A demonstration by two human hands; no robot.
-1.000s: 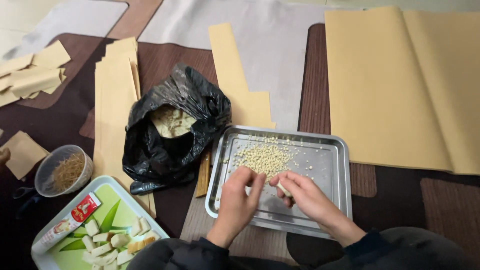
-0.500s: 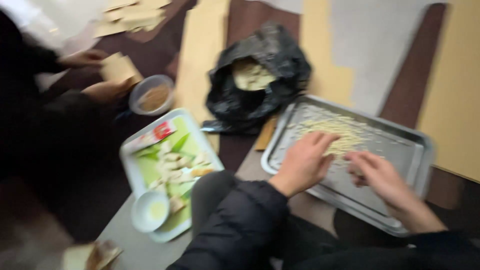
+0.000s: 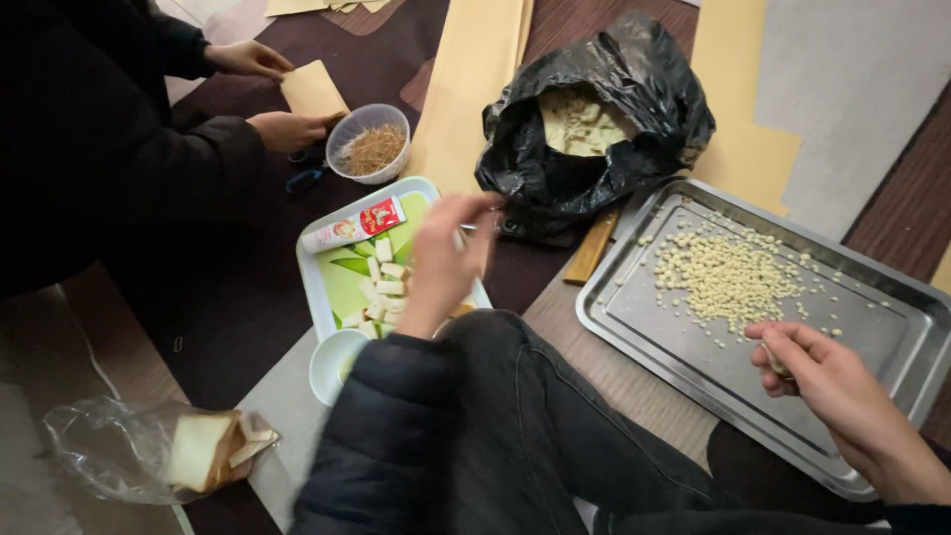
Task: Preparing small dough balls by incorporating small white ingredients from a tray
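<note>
My right hand [image 3: 827, 381] rests over the near part of a steel tray [image 3: 892, 396], fingers closed on a small pale piece. A heap of small pale pellets [image 3: 728, 272] lies in the tray's middle. My left hand [image 3: 446, 260] is raised over a green and white tray [image 3: 322, 297] that holds cut white blocks [image 3: 384, 285] and a tube [image 3: 355, 225]. The fingers are curled near the black plastic bag [image 3: 594, 129], which is open and shows pale dough-like stuff inside. I cannot tell whether the left hand holds anything.
Another person's hands [image 3: 282, 124] at the far left hold a tan paper square beside a bowl of thin sticks [image 3: 369, 142]. Tan paper sheets [image 3: 475, 79] lie on the dark table. A clear bag with bread [image 3: 168, 451] sits near left. A small white bowl [image 3: 332, 365] stands by the green tray.
My left hand has left the steel tray and moved left, up over the green tray. My view has swung left, bringing the other person into sight. My right hand stays at the steel tray.
</note>
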